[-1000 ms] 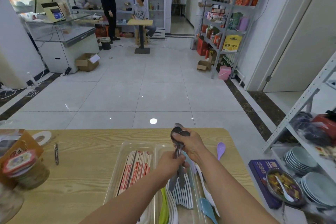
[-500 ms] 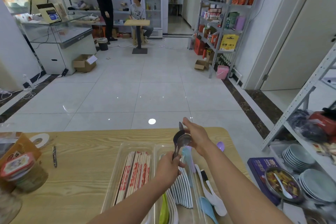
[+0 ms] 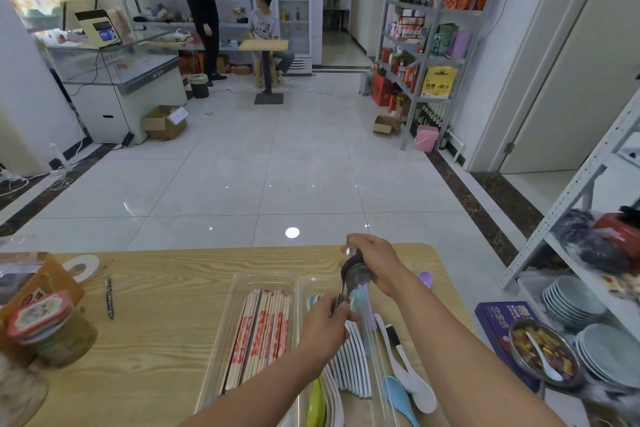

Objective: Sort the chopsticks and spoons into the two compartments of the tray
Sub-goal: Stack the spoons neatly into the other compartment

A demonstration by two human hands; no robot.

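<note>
Both hands — left hand point(image 3: 323, 324), right hand point(image 3: 375, 262) — gripping metal spoons point(image 3: 355, 279)

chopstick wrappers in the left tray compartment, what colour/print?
White paper sleeves with red printing, on the wrapped chopsticks in the clear plastic tray; head view.

Glossy metal spoons point(image 3: 355, 279); clear, shiny plastic tray point(image 3: 221, 367); paper-wrapped chopsticks point(image 3: 263, 329); matt, wood-grain table point(image 3: 156, 322); glossy tiled floor point(image 3: 242, 184) across the frame's middle.

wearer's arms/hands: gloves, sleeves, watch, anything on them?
Nothing worn that shows. Left hand and right hand are bare, no gloves, no rings visible on the fingers. Both forearms are bare to the frame's bottom edge: no sleeves, watch, bands or markings in view.
</note>
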